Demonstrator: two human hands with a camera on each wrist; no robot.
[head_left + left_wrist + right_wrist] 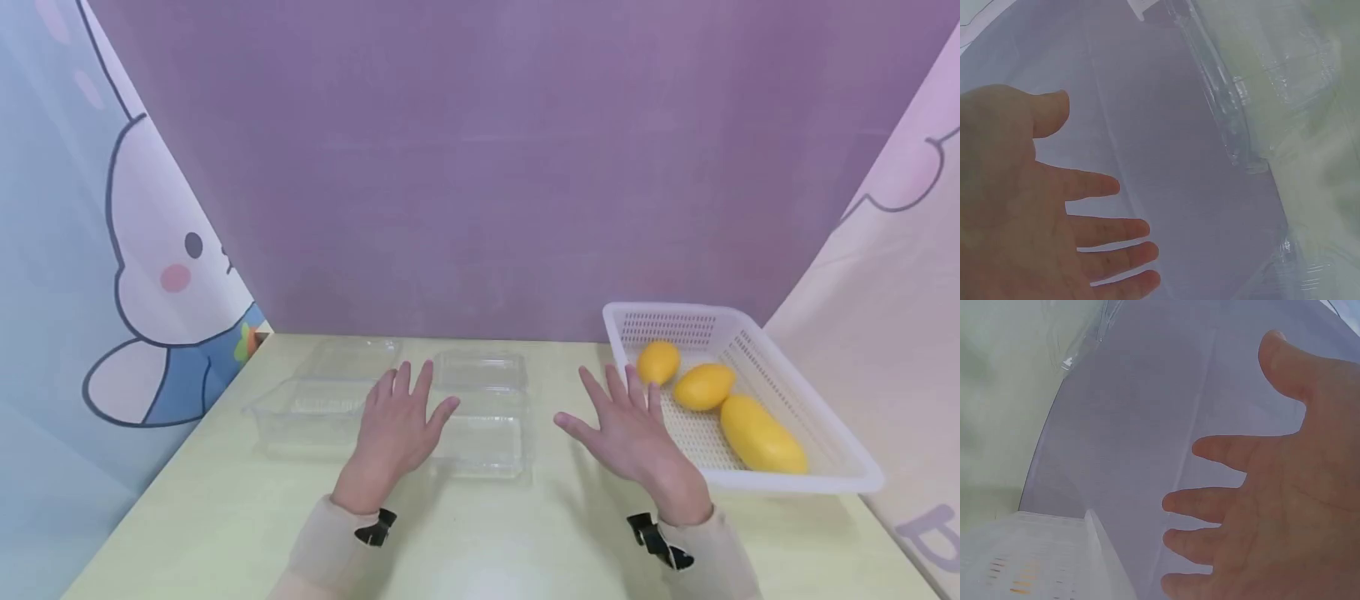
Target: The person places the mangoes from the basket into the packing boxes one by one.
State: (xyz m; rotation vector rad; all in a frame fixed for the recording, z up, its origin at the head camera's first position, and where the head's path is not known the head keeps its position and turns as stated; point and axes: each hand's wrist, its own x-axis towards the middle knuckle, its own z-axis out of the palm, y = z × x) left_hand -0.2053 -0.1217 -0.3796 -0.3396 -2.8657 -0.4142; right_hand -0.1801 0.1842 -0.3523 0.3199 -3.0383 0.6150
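Note:
My left hand (397,429) hovers over the table with its fingers spread, holding nothing. Beneath and beside it lie two clear plastic containers, a larger one (300,425) to the left and a smaller one (480,442) to the right, each with its lid raised at the back. My right hand (633,433) is spread likewise and holds nothing, its fingertips overlapping the near left rim of a white plastic basket (810,375) in the head view. Inside the basket are a small yellow lemon-like fruit (658,362), another such fruit (705,387) and a longer yellow mango-like fruit (761,435).
The pale yellow table (480,550) ends at a purple panel (525,183) behind. A printed cloth with a cartoon animal (180,250) hangs at the left, and a pale printed cloth (900,333) at the right. Black straps cross both wrists.

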